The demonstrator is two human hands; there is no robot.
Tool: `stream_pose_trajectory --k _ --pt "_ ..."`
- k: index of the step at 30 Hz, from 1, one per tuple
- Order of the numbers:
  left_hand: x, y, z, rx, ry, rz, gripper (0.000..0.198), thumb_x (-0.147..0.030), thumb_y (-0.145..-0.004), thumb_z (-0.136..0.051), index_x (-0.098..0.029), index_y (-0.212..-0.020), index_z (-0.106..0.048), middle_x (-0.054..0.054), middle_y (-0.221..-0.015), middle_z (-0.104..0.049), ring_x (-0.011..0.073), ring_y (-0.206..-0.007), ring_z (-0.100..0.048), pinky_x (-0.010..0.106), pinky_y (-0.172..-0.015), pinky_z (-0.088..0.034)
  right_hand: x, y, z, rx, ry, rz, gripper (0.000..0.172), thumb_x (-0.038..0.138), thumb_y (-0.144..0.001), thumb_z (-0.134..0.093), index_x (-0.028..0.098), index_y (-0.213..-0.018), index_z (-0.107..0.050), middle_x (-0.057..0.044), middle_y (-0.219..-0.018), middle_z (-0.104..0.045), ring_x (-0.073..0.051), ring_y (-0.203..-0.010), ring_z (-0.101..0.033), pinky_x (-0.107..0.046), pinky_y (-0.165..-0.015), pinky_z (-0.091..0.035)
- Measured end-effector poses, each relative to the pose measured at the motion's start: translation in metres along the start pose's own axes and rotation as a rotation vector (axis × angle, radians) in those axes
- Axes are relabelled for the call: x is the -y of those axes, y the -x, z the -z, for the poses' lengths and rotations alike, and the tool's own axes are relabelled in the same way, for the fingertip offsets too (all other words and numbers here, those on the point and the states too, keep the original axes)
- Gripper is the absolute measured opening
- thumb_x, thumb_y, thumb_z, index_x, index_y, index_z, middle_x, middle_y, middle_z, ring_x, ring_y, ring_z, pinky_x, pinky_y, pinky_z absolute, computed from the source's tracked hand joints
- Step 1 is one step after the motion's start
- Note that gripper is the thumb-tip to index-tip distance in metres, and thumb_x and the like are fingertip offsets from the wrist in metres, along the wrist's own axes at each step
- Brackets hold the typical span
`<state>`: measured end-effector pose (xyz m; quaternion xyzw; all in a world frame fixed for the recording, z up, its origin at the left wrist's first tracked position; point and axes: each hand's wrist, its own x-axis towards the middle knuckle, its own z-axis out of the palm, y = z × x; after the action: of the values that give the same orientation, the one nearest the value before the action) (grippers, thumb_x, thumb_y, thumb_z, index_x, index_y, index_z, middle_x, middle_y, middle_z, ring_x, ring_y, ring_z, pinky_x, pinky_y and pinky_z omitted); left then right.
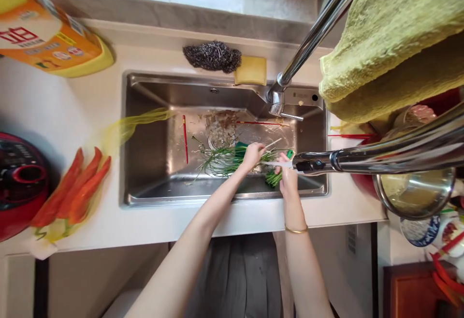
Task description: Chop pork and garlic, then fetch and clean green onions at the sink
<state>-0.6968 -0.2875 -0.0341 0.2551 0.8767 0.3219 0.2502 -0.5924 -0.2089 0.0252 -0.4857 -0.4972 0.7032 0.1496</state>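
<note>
My left hand (253, 156) is closed on thin scallions in the sink (145, 178). A pale stalk (273, 142) sticks out to its right, and long green leaves (221, 161) fan out to the left over the drain. My right hand (288, 175) has its fingers curled at the stream of water (273, 164) from the tap; what they hold is hard to make out. A bunch of green stems (273, 177) lies right beside that hand. Just above it shows a small bright green object (290, 153). A dark green piece (241, 149) is partly hidden behind the leaves.
The chrome tap (348, 161) reaches in from the right. Red sticks (185, 139) and pale scraps (221, 127) lie in the sink. Behind it are a steel scourer (212, 56) and yellow sponge (252, 70). Red peppers (74, 187) lie left; a yellow towel (395, 37) hangs right.
</note>
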Motion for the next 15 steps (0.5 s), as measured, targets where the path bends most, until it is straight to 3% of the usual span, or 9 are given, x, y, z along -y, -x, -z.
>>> stream_pose_trajectory --k 2,5,7,9,15 --pt "-0.014 0.015 0.01 -0.048 0.097 -0.112 0.021 -0.025 -0.082 -0.05 -0.016 -0.093 -0.064 0.008 -0.091 -0.063 0.0154 -0.084 -0.055 0.025 -0.079 -0.039 -0.002 -0.003 -0.014 0.017 -0.02 -0.009 0.042 0.036 -0.061 -0.066 0.018 -0.097 -0.056 0.004 -0.068 -0.057 -0.005 -0.045 -0.043 -0.019 -0.04 -0.035" --pt "-0.036 0.04 0.02 -0.102 0.137 -0.155 0.019 -0.024 -0.083 -0.048 -0.016 -0.092 -0.063 0.007 -0.09 -0.062 0.0143 -0.082 -0.055 0.024 -0.076 -0.04 -0.006 -0.01 -0.03 -0.086 0.001 0.06 0.029 0.037 -0.065 -0.063 0.019 -0.088 -0.058 -0.001 -0.078 -0.06 -0.009 -0.056 -0.051 -0.021 -0.046 -0.041" --pt "-0.047 0.054 0.022 -0.123 0.181 -0.126 0.016 -0.023 -0.083 -0.047 -0.016 -0.089 -0.061 0.006 -0.086 -0.061 0.0139 -0.079 -0.055 0.024 -0.073 -0.04 -0.008 -0.016 -0.036 -0.186 0.056 0.084 0.02 0.038 -0.07 -0.058 0.019 -0.073 -0.058 -0.001 -0.071 -0.059 -0.011 -0.059 -0.053 -0.023 -0.051 -0.044" --pt "-0.053 0.065 0.022 -0.147 0.23 -0.063 0.015 -0.022 -0.084 -0.045 -0.015 -0.085 -0.058 0.004 -0.081 -0.061 0.0132 -0.073 -0.055 0.023 -0.069 -0.04 -0.008 -0.02 -0.042 -0.234 0.105 0.056 0.025 0.042 -0.074 -0.051 0.021 -0.062 -0.053 0.0 -0.059 -0.055 -0.011 -0.053 -0.051 -0.025 -0.05 -0.044" --pt "-0.056 0.088 0.026 -0.2 0.27 0.1 0.012 -0.023 -0.083 -0.043 -0.017 -0.078 -0.053 0.0 -0.069 -0.059 0.0111 -0.06 -0.051 0.021 -0.058 -0.034 -0.005 -0.016 -0.056 -0.073 -0.006 -0.046 0.025 0.043 -0.072 -0.052 0.019 -0.076 -0.054 0.004 -0.054 -0.055 -0.007 -0.04 -0.04 -0.019 -0.038 -0.034"
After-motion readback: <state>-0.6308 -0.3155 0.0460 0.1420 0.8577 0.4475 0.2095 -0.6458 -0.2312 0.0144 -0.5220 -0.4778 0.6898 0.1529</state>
